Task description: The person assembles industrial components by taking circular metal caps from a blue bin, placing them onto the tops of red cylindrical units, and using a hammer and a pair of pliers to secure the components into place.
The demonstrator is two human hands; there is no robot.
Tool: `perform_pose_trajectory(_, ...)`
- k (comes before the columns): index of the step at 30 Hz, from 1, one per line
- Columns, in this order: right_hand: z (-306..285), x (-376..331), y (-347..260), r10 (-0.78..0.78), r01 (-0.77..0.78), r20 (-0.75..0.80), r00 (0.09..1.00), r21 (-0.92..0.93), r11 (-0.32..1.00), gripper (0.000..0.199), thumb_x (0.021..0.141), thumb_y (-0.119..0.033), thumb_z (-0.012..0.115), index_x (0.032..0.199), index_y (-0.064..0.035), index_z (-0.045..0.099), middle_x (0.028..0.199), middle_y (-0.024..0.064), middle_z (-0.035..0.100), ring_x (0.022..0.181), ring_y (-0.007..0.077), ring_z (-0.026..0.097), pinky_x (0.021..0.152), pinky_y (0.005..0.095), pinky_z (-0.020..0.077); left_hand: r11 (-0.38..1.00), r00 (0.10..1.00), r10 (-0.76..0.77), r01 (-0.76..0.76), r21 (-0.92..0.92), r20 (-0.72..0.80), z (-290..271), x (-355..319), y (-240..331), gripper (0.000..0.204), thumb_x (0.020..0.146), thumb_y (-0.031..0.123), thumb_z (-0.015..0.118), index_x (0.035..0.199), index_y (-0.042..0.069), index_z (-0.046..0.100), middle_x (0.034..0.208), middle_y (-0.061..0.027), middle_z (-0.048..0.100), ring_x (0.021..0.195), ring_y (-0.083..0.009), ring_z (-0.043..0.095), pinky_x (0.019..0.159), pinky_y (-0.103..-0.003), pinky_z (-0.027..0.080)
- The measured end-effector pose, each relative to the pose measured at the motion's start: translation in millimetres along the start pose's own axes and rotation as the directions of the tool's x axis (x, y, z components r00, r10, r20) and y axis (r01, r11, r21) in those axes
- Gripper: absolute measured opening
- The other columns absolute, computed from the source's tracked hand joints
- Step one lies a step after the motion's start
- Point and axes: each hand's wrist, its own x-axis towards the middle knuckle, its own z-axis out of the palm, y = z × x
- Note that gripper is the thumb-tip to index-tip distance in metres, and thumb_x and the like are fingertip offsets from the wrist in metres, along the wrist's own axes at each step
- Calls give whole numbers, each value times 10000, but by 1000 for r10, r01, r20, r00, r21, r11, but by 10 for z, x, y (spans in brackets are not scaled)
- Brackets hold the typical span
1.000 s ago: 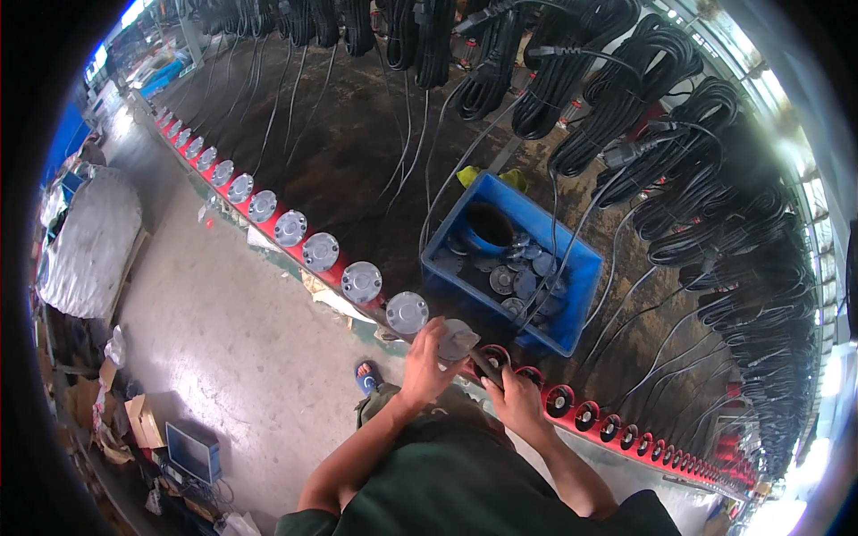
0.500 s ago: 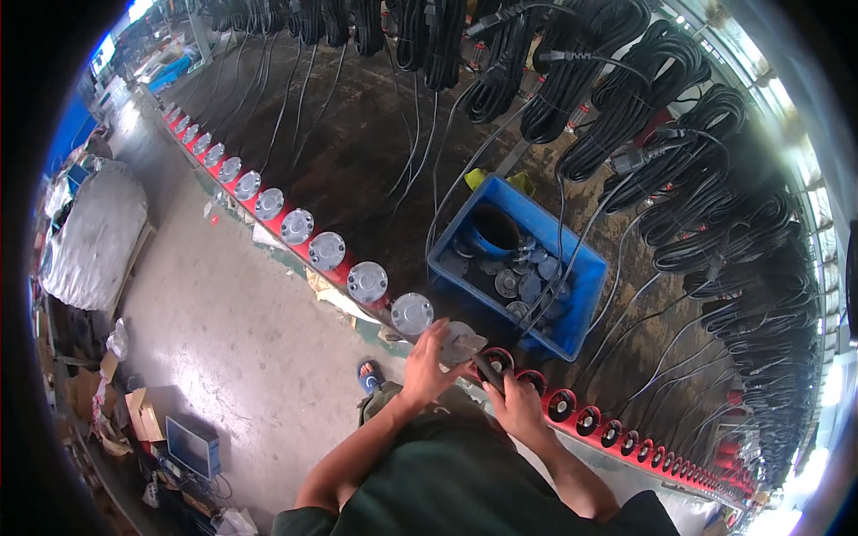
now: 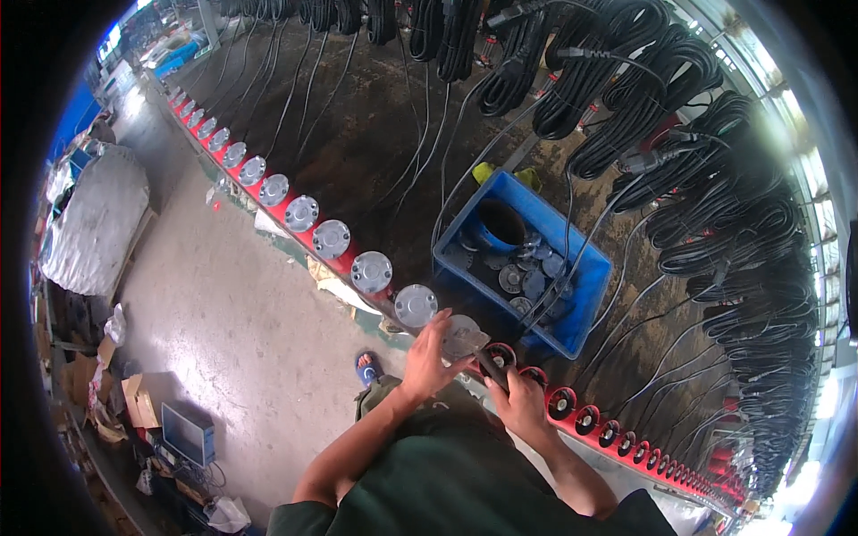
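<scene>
A row of red round housings runs along the table edge; those to the left carry pale grey round metal end caps [image 3: 416,305]. My left hand [image 3: 427,362] has its fingers closed round the rim of one such cap [image 3: 460,332], seated at the edge of the row. My right hand [image 3: 521,402] grips the dark handle of a hammer-like tool [image 3: 494,369], whose pale metal head lies over that cap. Whether the head touches the cap, I cannot tell. Just right of the tool, open-topped red housings [image 3: 561,403] show dark insides.
Beyond my hands stands a blue plastic bin [image 3: 585,313] holding loose round caps and a dark round container [image 3: 500,223]. Bundles of coiled black power cables [image 3: 608,71] line the table's far side, their leads crossing the tabletop. A monitor [image 3: 188,433] and cardboard boxes stand on the left.
The view has shifted slightly, so the bin and row appear a little to the right. Both hands and the tool keep nearly the same places at the cap.
</scene>
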Motion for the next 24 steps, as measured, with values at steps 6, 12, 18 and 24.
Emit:
perform_pose_trajectory(6,89,-19,148,-32,33,16,999,-120,992,310,998,-309,710,956,-31,579,768,231,691,689,464,685,589,541,529,1000,1000,-9,9,7,14,-5,23,12,814,725,195,934,1364,-10,473,1511,-229,544,1308,-436,598,1052,-465,538)
perform_pose_trajectory(12,95,-61,157,28,-22,38,999,-146,989,302,997,-306,711,972,-30,588,783,238,692,701,460,688,591,535,530,1000,1000,-16,16,-9,9,8,8,46,817,734,192,927,1383,-1,472,1494,-225,558,1292,-429,607,1040,-462,544)
perform_pose_trajectory(18,-29,-55,-37,12,-13,-18,1000,-54,998,307,998,-312,699,1021,-25,590,798,237,701,709,463,691,595,547,530,999,999,-37,37,-14,2,41,-22,-17,811,741,203,925,1385,-9,481,1490,-221,562,1288,-423,609,1037,-462,545)
perform_pose_trajectory(24,15,-100,72,8,-3,29,1000,-176,984,303,996,-307,701,1016,-29,582,755,237,690,697,463,693,581,536,535,999,1000,-18,18,31,18,43,-26,-40,814,733,204,932,1382,-13,493,1479,-222,577,1294,-427,607,1044,-459,542)
